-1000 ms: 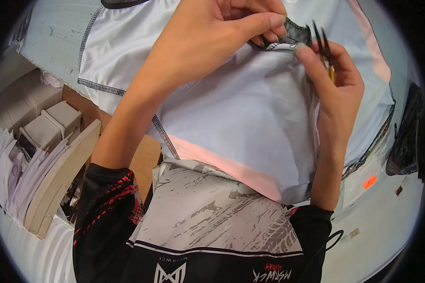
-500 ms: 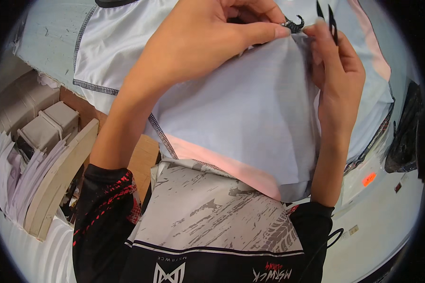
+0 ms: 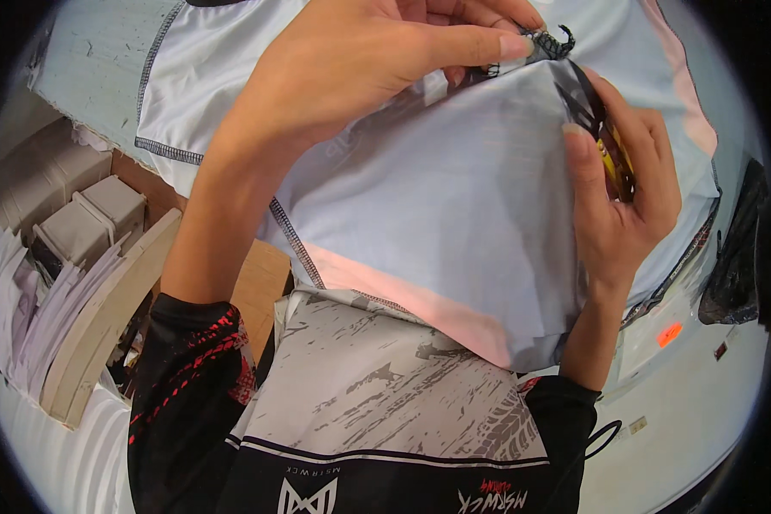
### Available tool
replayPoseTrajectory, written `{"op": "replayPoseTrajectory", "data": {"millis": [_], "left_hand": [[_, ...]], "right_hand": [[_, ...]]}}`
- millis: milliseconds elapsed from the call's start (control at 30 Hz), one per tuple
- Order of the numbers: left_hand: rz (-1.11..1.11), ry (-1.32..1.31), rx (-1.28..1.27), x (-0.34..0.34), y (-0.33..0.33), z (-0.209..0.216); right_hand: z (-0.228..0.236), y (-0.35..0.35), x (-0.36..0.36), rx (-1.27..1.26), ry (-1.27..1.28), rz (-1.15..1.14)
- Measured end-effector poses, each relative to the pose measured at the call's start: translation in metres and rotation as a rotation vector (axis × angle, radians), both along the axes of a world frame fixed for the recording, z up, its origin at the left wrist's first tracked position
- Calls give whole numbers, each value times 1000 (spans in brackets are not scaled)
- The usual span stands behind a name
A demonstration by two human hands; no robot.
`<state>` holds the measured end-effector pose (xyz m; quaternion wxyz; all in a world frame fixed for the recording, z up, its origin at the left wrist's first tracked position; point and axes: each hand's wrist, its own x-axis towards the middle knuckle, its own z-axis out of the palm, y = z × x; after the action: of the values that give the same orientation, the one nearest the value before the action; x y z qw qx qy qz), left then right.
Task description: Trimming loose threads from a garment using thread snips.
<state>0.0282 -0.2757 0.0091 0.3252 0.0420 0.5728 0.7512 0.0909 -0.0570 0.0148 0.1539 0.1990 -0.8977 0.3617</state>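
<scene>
A white garment (image 3: 428, 214) with dark overlocked edges and a peach band is spread over the table and my lap. My left hand (image 3: 351, 73) pinches its gathered top seam between thumb and fingers. Just past the thumb, a short black thread tail (image 3: 565, 41) curls up from the dark stitched seam. In my right hand (image 3: 638, 184) I hold thread snips (image 3: 610, 158), black with some yellow. Their dark blades point up and left, close below the seam at the cloth's edge. Whether the blades touch the cloth I cannot tell.
Left of my arm stand a beige plastic box (image 3: 90, 223) and a stack of white cloth pieces (image 3: 38, 300) behind a pale board (image 3: 107, 330). A black plastic bag (image 3: 737, 257) hangs at the right. An orange sticker (image 3: 669, 334) lies on the white surface.
My right hand has drawn down and turned, so the snips' blades, which pointed up beside the fingers, now face the seam. The right fingers have left the seam; the left hand keeps its pinch.
</scene>
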Motion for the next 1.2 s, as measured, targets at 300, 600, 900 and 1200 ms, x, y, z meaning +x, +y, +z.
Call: {"op": "replayPoseTrajectory", "data": {"millis": [300, 600, 900, 1200], "left_hand": [[20, 17, 23, 1, 2, 1], [-8, 19, 55, 1, -1, -2], [21, -102, -10, -3, 3, 2], [30, -140, -51, 3, 7, 3]], "right_hand": [[7, 1, 1, 178, -16, -25], [8, 0, 1, 164, -14, -55], [2, -21, 21, -123, -203, -162], [31, -51, 32, -957, -920, -328]]}}
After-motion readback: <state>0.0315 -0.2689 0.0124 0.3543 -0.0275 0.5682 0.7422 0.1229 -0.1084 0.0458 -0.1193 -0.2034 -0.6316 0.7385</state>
